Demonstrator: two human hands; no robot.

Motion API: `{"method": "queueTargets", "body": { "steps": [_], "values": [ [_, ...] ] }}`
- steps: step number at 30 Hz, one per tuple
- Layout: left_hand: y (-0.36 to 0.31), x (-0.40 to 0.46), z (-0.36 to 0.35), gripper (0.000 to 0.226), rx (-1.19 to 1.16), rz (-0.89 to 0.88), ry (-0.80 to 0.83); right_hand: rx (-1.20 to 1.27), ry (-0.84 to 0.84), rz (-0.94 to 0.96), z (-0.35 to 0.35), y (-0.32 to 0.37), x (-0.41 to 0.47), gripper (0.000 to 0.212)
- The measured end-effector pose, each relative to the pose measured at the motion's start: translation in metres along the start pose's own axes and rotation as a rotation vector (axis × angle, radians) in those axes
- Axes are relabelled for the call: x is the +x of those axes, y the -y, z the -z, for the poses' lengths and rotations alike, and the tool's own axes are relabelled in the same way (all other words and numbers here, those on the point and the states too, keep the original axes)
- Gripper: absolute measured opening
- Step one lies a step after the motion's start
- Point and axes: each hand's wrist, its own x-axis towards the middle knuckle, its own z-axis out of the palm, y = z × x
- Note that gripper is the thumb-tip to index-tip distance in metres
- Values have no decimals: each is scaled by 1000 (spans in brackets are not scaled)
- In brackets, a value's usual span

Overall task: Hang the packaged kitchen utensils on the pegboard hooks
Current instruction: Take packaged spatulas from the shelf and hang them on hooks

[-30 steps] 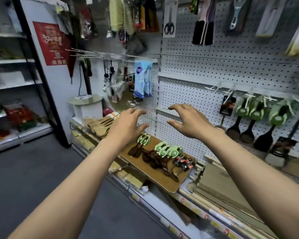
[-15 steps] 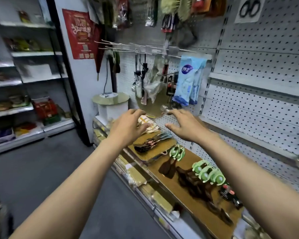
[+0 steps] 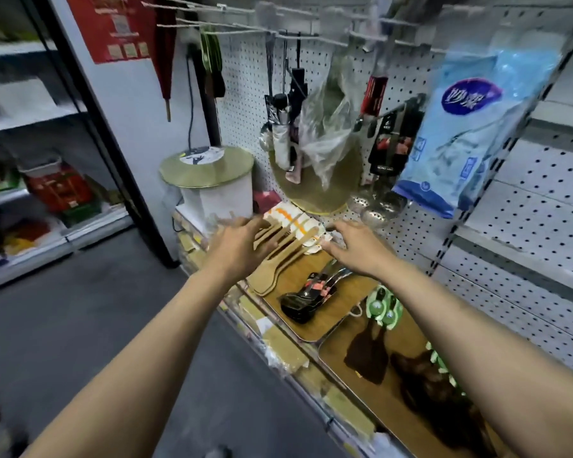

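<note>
Head view. Over the last second my view has swung leftward along the pegboard [image 3: 526, 226]: the row of green-carded spatulas hanging at the right has left the frame, and the wooden utensils [image 3: 285, 249], earlier a small shape far off at the left end of the shelf, now lie directly under my hands. Both hands have dropped from mid-air in front of the board to shelf level.

The left hand [image 3: 242, 246] is spread, fingers extended over the handle ends of the wooden utensils; motion blur keeps me from telling whether it touches them, and it grips nothing that I can see. The right hand [image 3: 354, 246] is likewise open, fingertips at the carded tops of the same bundle, near the orange-and-white packaging; contact is uncertain there too.

The wooden utensils rest at the far end of a wooden tray [image 3: 328, 328], beside a black utensil pack [image 3: 308, 295]. Green-carded spatulas [image 3: 377, 328] lie on the next tray towards me. Bare hooks [image 3: 212, 26] project from the board above.

I judge that the next batch has been chosen: the wooden utensils are about to be gathered two-handed. Nothing from the trays is in hand yet, so hanging has still to resume.
</note>
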Motion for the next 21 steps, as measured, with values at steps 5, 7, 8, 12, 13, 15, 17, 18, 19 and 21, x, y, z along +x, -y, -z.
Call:
{"method": "queueTargets", "body": {
  "steps": [5,7,8,12,13,15,17,18,19,21],
  "values": [
    [66,91,-63,40,-105,-27,119,87,84,-165,-61,-22,79,48],
    [92,129,-91,41,-122,-23,175,145,122,-258,-87,-29,115,47],
    [106,148,-106,42,-122,-22,206,175,135,-311,-101,-32,134,45],
    [160,211,-161,44,-127,-11,351,316,108,-518,-164,-44,204,35],
    [173,224,-173,44,-150,-3,395,370,108,-566,-180,-45,220,34],
    [194,246,-193,43,-172,1,462,459,125,-683,-210,-46,250,34],
    [213,265,-211,43,-174,-13,503,541,155,-812,-239,-53,280,35],
    [221,272,-219,44,-171,-20,523,580,172,-863,-253,-59,294,36],
    [228,279,-227,45,-174,-21,544,623,183,-905,-266,-64,306,37],
    [242,288,-241,47,-204,-29,572,707,171,-980,-286,-69,325,41]
  ]
}}
